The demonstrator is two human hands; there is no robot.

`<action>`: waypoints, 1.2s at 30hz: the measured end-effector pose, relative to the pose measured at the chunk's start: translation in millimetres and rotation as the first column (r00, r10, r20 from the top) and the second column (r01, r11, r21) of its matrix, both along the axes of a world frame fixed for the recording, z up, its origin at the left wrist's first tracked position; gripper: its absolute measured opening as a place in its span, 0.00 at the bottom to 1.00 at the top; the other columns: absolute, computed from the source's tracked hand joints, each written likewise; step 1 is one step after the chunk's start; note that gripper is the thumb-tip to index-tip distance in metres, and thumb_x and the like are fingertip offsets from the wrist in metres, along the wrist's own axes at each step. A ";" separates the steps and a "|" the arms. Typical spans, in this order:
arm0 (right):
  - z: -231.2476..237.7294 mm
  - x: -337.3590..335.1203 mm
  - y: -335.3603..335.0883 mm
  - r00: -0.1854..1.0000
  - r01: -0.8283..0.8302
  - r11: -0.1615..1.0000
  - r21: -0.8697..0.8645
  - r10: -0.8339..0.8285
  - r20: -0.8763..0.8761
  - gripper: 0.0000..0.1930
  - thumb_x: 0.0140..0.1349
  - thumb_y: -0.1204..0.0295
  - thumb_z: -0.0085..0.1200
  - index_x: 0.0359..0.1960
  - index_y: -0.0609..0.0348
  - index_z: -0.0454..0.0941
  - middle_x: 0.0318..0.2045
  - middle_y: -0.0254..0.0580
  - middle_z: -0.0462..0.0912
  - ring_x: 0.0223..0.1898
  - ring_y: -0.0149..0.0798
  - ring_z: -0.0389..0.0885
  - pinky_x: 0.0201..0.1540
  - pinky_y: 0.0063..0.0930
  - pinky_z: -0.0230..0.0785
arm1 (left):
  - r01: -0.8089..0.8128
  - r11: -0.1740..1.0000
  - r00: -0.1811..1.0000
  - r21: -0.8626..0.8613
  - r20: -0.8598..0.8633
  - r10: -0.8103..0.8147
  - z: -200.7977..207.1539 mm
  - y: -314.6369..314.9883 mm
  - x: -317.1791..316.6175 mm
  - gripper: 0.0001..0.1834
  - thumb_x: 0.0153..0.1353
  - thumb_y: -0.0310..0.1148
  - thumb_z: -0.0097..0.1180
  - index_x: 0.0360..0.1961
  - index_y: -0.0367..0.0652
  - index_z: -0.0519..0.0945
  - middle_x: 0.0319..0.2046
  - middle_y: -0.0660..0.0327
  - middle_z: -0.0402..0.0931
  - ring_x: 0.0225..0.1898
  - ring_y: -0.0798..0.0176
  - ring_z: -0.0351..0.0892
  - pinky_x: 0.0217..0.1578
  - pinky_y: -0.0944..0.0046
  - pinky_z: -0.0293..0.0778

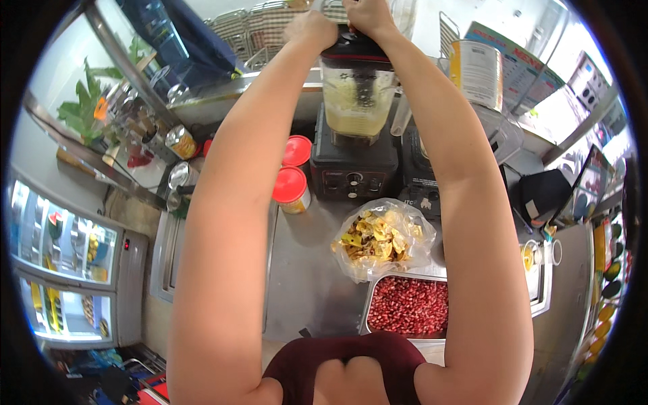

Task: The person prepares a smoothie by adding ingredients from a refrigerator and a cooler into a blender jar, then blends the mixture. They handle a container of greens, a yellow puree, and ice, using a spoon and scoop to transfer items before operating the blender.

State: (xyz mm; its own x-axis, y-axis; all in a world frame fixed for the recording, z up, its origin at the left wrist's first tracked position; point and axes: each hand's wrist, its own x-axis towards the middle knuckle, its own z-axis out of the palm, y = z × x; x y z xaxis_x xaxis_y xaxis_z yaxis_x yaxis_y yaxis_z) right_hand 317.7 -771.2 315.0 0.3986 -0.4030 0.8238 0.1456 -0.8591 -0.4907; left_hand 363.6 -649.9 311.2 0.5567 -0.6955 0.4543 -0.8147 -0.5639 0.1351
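Both my arms reach far forward over a blender jug (pixel 358 98) that holds a pale yellow-green mixture. The jug stands on a black motor base (pixel 354 165), with its black lid (pixel 356 46) on top. My left hand (pixel 314 28), blurred, is closed at the lid's left edge; a pale narrow thing (pixel 317 5) sticks up from it, its kind unclear. Curled above the lid's right side is my right hand (pixel 370 16), partly cut off by the upper edge of the view. Whatever its fingers hold is hidden.
Nearer me lie a clear plastic bag (pixel 383 239) of yellow-brown peel-like pieces and a metal tray of red pomegranate seeds (pixel 408 305). Two red-lidded tubs (pixel 291 185) flank the blender on the left. A second black base (pixel 420 175) stands right. A large tin (pixel 478 71) is further right.
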 end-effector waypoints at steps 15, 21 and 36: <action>6.0 -13.3 35.0 0.995 -0.074 0.982 -0.174 0.083 0.049 0.13 0.50 0.68 0.51 0.31 0.67 0.71 0.23 0.65 0.75 0.30 0.58 0.76 0.33 0.43 0.69 | 0.097 0.977 0.900 -0.192 -0.402 -0.168 -15.2 10.3 26.9 0.18 0.60 0.32 0.36 0.48 0.44 0.74 0.37 0.57 0.76 0.34 0.68 0.73 0.35 0.67 0.67; 13.3 -11.2 23.5 0.963 0.054 0.954 0.294 -0.128 0.239 0.11 0.50 0.69 0.52 0.27 0.67 0.71 0.23 0.64 0.75 0.29 0.59 0.76 0.32 0.44 0.70 | 0.093 0.966 0.885 -0.241 -0.424 -0.191 -18.7 11.2 34.9 0.18 0.62 0.34 0.34 0.49 0.46 0.72 0.37 0.55 0.76 0.33 0.64 0.74 0.33 0.64 0.68; 8.6 0.8 27.7 0.994 0.111 0.993 -0.035 -0.110 0.013 0.10 0.51 0.70 0.51 0.27 0.67 0.70 0.24 0.64 0.75 0.33 0.59 0.75 0.35 0.44 0.69 | 0.139 0.975 0.940 -0.173 -0.285 -0.185 -20.4 -1.8 57.2 0.18 0.59 0.31 0.35 0.46 0.46 0.74 0.36 0.52 0.77 0.37 0.60 0.76 0.36 0.65 0.70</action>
State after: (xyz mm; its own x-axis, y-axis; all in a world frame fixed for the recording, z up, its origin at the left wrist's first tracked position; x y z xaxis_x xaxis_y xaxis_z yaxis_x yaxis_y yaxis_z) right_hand 318.5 -743.5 323.6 0.3445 -0.4144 0.8424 0.0539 -0.8871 -0.4585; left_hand 420.8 -651.7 290.9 0.5678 -0.7252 0.3895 -0.8027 -0.3829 0.4572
